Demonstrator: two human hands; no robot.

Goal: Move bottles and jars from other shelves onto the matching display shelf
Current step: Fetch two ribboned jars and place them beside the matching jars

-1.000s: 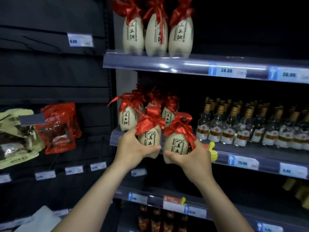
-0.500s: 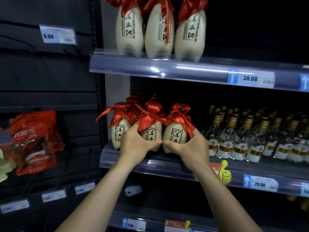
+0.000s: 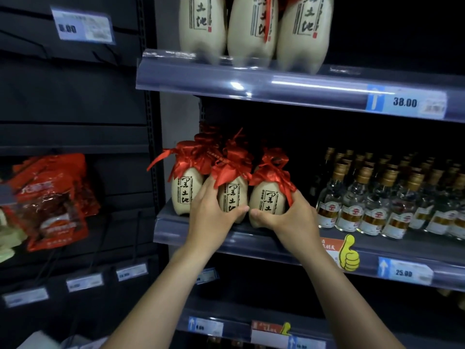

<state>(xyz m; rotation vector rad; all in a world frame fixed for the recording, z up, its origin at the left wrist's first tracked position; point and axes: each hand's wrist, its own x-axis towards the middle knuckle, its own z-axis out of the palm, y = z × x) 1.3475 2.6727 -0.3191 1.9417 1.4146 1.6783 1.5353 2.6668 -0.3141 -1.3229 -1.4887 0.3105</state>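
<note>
Two jars: a left jar (image 3: 232,197) and a right jar (image 3: 268,200), cream with red cloth tops, side by side at the front of the middle shelf (image 3: 173,230); they appear to rest on it.
Left hand (image 3: 214,217): curled round the left jar's belly, thumb across the front, fingers behind.
Right hand (image 3: 289,222): curled round the right jar the same way, thumb low in front; the two thumbs nearly meet.
Why held so: gripping low on the belly likely spares the cloth tops and steadies each jar as it settles among its own kind.
Matching neighbour: a third jar (image 3: 183,195) stands just left, with more red tops behind.
In the way: those back jars and loose ribbons crowd the row, so pushing deeper could nudge them.
Right side: clear bottles (image 3: 377,207) with gold caps, a gap between.
Above: upper shelf (image 3: 276,86) carrying bigger jars (image 3: 251,28) with the same lettering; its edge limits any lift.
Far left: red snack packs (image 3: 52,202), well apart.
</note>
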